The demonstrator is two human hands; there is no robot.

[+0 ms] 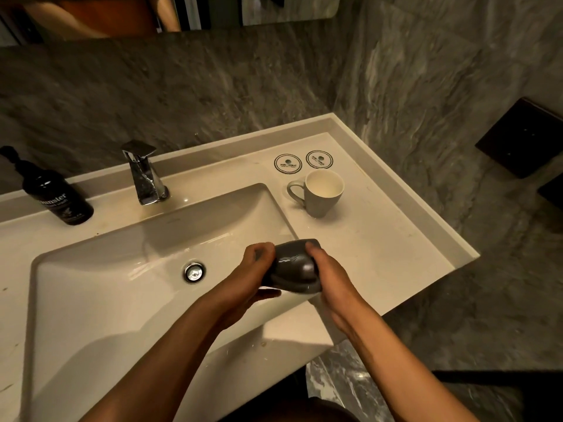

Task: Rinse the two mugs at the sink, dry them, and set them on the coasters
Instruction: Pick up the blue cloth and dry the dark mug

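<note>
Low in the middle of the frame, both hands hold a dark grey mug (294,268) over the near right corner of the sink basin (122,269). The mug is tipped over, its wet glossy base and side turned up toward the camera. The left hand (249,278) curls round the mug's left side, fingers bent over the top and the thumb stretched underneath. The right hand (330,278) grips the right side, its fingertips pressed on the upper edge. A pale patch shows under the mug beside the right wrist; it may be a cloth, but the view is too dim to tell.

Right of centre, a second grey mug (318,191) with a cream inside stands upright on the counter (396,239), its handle pointing to the left. Just behind it lie two round white coasters (288,163) (319,159) side by side, each with a dark scalloped ring and print, both bare.

At the back edge of the basin stands a chrome tap (143,175). A dark pump bottle (58,193) sits at the left of the frame. The round chrome drain (194,272) lies in the basin floor, left of the hands
</note>
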